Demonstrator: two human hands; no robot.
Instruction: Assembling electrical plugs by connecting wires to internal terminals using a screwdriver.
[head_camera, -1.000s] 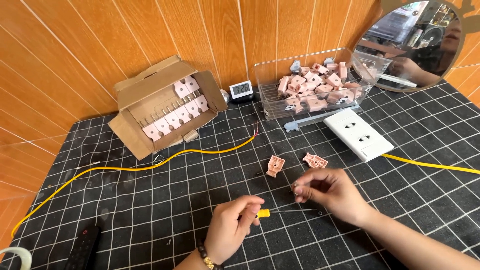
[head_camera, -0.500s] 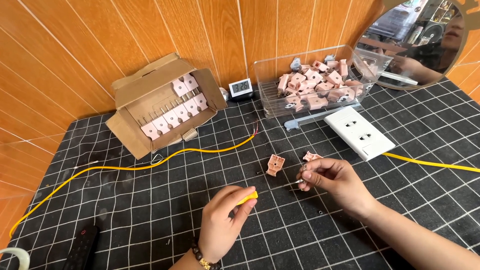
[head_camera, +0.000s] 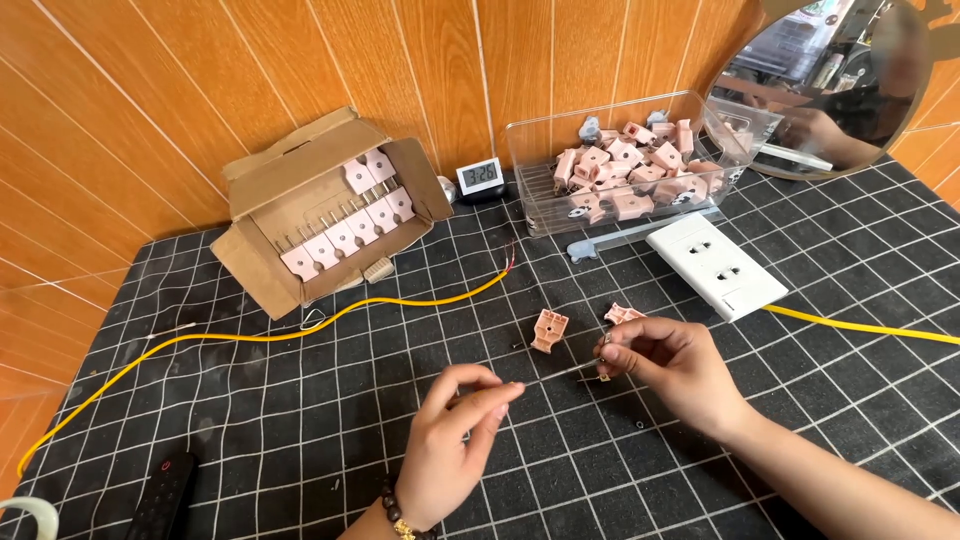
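While my right hand pinches a small metal part between thumb and fingertips, my left hand pinches the other end of a thin wire that runs taut between the two. Both wrists come up from the mat's near edge, fingers curled inward. Two pink plug halves lie just beyond the right hand. One white socket plate sits toward the right edge, one clear bin and one cardboard box along the far edge, with one yellow cable between.
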